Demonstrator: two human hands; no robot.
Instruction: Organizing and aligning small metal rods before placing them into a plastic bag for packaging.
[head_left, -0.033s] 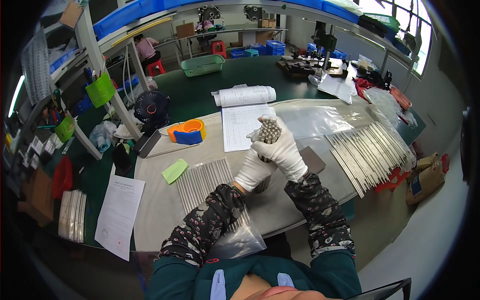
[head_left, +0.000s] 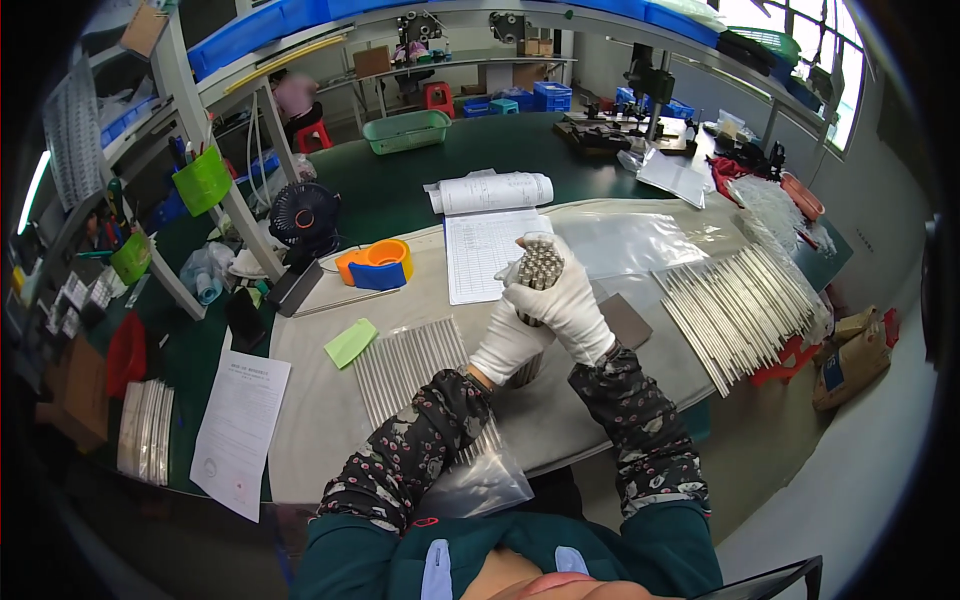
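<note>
I have a bundle of thin metal rods (head_left: 540, 268) stood on end above the grey mat (head_left: 330, 440), ends toward me. My right hand (head_left: 568, 300) is wrapped closed around it; my left hand (head_left: 510, 340) clasps it from below at seven o'clock. Nothing has shifted from the frame before, so the bundle is only being squared. Loose rods (head_left: 405, 362) lie at eight o'clock, a larger spread of rods (head_left: 740, 300) at three.

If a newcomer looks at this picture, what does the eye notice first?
First, the bundle of metal rods held upright at the centre by the gloved left hand and right hand. Next, more rods in two flat rows on the table: the near row by the left forearm, the far row to the right. The orange tape dispenser stands out at left.
</note>
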